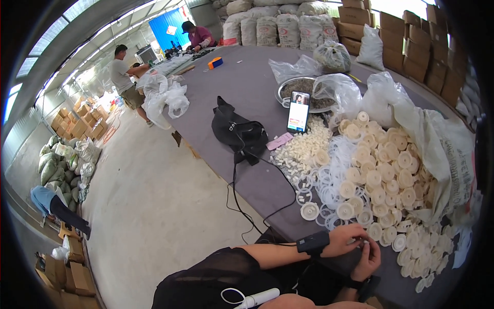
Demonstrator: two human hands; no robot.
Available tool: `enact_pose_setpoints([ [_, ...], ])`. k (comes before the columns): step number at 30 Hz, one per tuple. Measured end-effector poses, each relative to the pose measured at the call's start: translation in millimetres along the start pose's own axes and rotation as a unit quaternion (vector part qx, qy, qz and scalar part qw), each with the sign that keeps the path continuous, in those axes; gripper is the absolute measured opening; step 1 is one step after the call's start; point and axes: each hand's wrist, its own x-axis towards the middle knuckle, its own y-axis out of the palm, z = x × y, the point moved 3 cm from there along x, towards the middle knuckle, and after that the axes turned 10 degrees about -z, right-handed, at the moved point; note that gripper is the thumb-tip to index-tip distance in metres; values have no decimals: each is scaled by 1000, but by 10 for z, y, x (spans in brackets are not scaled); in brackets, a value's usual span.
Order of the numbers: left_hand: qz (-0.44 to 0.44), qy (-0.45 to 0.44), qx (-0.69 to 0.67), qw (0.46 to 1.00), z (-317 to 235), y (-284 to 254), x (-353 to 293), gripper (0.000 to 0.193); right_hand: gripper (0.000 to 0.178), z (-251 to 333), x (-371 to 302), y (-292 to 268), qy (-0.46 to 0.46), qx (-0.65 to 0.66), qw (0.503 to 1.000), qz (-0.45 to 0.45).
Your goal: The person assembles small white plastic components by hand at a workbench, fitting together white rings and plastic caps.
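- Left hand (347, 240): fingers curled, tips pinching 1 small white piece (366, 242).
- Right hand (367, 259): curled, fingertips at same piece.
- Piece: between hands, near cream discs (378, 180) on grey table (200, 85).

we call it bright overall: daylight from side windows (49, 38) at upper left, blown-out white behind the cartons (392, 38) at upper right, plus bright strips (92, 53) along the roof (116, 26). grey floor (144, 195) is evenly lit. we see soft shadows, with detail sinking in the black sleeve (216, 273). clear bags (167, 92) show glare; phone screen (298, 114) reads bright. we note heavy fisheye: bent lines toward the edges, black corners. left hand (340, 241) and right hand (366, 261) look fairly sharp; far workers (121, 74) go soft and small.
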Motion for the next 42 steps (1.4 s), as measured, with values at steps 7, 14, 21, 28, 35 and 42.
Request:
enact_pose_setpoints([
  [7, -48, -75, -33, 995, -91, -108, -139, 23, 20, 61, -91, 83, -13, -3, 999, 46],
  [14, -26, -70, 0, 997, -69, -120, -225, 33, 17, 193, -155, 14, -43, -76, 992, 95],
  [21, -3, -4, 153, 988, -152, -267, -272, 39, 27, -46, -261, 265, 131, 126, 979, 91],
  [28, -108, -69, 198, 972, -18, -711, -394, 33, 17, -41, -244, 166, 178, 283, 942, 36],
  [35, -25, 19, 433, 901, 200, -1001, -325, 30, 13, -56, -280, 213, 151, 239, 959, 13],
  [42, -19, 71, 326, 942, 217, -534, 30, 32, 14, -134, -251, 143, 178, 211, 961, 26],
])
